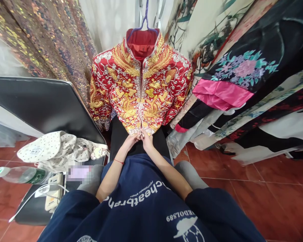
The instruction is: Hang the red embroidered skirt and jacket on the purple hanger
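Note:
A red jacket (155, 85) with gold and silver embroidery hangs by its collar from a purple hanger (144, 21) in front of me. Its two front edges run down the middle and meet near the bottom hem. There my left hand (132, 139) pinches the lower front edge, fingers closed. Right beside it, my right hand (146, 138) is closed on the other side of the same edge, and the fingertips of both hands touch. Whether a small fastener lies between the fingers is hidden.
On my left stands a black chair (40, 101), with a spotted cloth bag (63, 149), a plastic bottle (22, 174) and a power bank (53, 195) with a white cable. Sequined fabric (53, 37) hangs behind it. Several garments, one with a pink cuff (222, 94), hang at right.

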The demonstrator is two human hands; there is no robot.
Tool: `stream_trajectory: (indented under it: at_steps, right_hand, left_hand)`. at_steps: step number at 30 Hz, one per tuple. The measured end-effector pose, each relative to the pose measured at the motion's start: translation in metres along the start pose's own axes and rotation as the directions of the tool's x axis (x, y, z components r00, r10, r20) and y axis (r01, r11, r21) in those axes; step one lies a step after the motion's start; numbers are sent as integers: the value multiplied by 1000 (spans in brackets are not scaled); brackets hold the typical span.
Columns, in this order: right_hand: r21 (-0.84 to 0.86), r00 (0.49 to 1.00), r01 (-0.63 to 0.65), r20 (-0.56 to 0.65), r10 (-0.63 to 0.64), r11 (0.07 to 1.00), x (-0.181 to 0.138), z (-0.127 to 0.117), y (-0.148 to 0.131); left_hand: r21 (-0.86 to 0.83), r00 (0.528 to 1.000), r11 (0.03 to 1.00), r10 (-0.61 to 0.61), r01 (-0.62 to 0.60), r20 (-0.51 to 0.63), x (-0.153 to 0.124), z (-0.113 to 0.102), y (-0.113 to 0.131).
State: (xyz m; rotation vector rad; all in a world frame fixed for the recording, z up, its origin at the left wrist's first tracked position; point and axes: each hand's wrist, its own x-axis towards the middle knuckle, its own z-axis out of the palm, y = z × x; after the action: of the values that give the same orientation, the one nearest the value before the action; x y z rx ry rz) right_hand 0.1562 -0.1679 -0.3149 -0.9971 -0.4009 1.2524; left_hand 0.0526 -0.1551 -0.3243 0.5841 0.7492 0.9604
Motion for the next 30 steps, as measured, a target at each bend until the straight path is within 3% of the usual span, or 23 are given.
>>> stream_trajectory:
  at_steps: [11,19,30]
  right_hand:
    - [-132,999,30,-26,-33,991,3,-5,-8]
    - [-167,999,35,-23,-39,985,4,-4,-4]
    - [-88,993,-119,-6,119,989,8,-6,13]
  left_hand:
    - [129,996,991,57,-47,-69,-3,4,1]
    - [11,994,1000,23,-22,-103,2,9,-4]
    - [-166,989,982,70,-92,-134,5,3,1]
